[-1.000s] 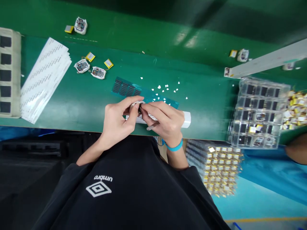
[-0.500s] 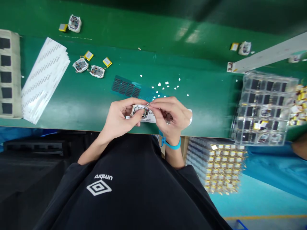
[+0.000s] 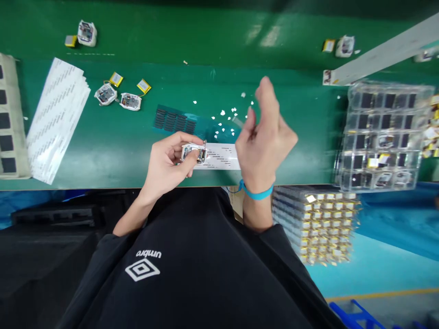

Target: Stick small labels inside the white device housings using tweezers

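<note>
My left hand [image 3: 169, 160] is closed around a small white watch case [image 3: 194, 154] with an exposed circuit board, its thumb pressing on the inside. Under the case lies a white printed strip [image 3: 221, 156]. My right hand [image 3: 265, 137] is raised to the right of the case, apart from it, with a blue band at the wrist. A thin greyish piece [image 3: 237, 121] sticks out from its curled fingers, blurred; its kind is unclear. Small white bits [image 3: 222, 112] are scattered beside this hand. Behind my left hand lies a blue-green sheet of dark strips [image 3: 174, 119].
Two open watch cases [image 3: 130, 101] with yellow-edged batteries [image 3: 144, 86] lie left of centre. White printed sheets [image 3: 58, 121] and a beige tray [image 3: 18, 116] are further left. A clear compartment tray [image 3: 343, 137] stands right, near a pale bar [image 3: 384, 50] and stacked battery trays [image 3: 325, 228].
My right hand has left the watch case and moved up and to the right, uncovering the printed strip. My left hand keeps hold of the case. The view has shifted slightly.
</note>
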A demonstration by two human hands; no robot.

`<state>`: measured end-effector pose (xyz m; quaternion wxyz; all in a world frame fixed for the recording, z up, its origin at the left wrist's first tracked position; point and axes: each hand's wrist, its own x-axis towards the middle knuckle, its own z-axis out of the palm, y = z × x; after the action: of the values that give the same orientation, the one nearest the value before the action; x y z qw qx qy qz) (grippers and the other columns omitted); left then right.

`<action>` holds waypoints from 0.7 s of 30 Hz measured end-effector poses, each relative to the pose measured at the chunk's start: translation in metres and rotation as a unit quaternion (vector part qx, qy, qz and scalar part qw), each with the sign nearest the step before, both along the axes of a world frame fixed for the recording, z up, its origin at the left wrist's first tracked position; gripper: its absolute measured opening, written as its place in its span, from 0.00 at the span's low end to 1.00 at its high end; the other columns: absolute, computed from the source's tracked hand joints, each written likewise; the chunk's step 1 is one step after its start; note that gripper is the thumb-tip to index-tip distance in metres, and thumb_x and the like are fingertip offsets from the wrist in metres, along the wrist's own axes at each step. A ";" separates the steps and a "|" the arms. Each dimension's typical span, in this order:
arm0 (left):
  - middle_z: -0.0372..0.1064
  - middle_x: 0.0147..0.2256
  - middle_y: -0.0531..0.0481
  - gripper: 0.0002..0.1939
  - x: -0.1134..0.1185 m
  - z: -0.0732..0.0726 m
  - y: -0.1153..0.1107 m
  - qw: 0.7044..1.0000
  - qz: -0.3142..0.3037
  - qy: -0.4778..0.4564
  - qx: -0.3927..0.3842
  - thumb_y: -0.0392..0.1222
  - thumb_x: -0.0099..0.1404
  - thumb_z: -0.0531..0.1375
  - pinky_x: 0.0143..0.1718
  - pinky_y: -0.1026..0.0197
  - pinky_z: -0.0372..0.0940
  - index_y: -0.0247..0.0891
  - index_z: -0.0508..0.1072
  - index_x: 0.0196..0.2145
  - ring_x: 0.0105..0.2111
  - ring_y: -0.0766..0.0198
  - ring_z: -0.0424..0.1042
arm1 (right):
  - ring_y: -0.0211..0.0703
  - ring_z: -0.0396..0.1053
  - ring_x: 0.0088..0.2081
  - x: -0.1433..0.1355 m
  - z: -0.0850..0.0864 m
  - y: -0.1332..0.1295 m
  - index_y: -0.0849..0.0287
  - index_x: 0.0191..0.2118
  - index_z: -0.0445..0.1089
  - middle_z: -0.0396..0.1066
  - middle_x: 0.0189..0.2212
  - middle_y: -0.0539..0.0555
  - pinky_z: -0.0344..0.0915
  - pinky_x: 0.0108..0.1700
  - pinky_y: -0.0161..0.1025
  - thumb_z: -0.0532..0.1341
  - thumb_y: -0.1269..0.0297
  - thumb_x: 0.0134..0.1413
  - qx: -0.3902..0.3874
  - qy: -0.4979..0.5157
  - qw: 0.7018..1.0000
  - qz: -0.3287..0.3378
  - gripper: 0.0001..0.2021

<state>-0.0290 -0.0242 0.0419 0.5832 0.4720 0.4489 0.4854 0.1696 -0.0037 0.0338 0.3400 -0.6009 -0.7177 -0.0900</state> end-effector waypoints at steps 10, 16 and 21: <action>0.71 0.20 0.61 0.08 0.003 -0.013 0.000 0.999 0.000 0.006 0.035 0.35 0.66 0.69 0.14 0.70 0.62 0.41 0.74 0.39 0.14 0.71 0.68 | 0.44 0.82 0.38 0.014 -0.010 -0.010 0.48 0.60 0.81 0.84 0.56 0.52 0.75 0.34 0.41 0.58 0.69 0.78 -0.050 -0.087 0.964 0.245 0.17; 0.72 0.24 0.60 0.11 0.004 -0.011 -0.008 0.996 0.027 0.035 0.076 0.34 0.67 0.68 0.16 0.71 0.60 0.41 0.71 0.44 0.15 0.74 0.66 | 0.44 0.80 0.37 0.016 -0.003 -0.015 0.46 0.66 0.77 0.81 0.61 0.52 0.71 0.32 0.42 0.58 0.66 0.78 -0.068 -0.065 0.959 0.268 0.19; 0.74 0.26 0.59 0.10 0.006 -0.006 -0.011 0.995 0.030 0.057 0.077 0.33 0.67 0.65 0.17 0.70 0.60 0.41 0.71 0.43 0.17 0.73 0.67 | 0.44 0.80 0.37 0.021 -0.001 -0.013 0.44 0.62 0.80 0.85 0.54 0.51 0.68 0.31 0.42 0.58 0.65 0.79 -0.071 -0.050 0.960 0.265 0.17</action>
<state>-0.0225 -0.0357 0.0354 0.5038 0.5287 0.4567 0.5080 0.1902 -0.0170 0.0328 0.2713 -0.4063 -0.8722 0.0249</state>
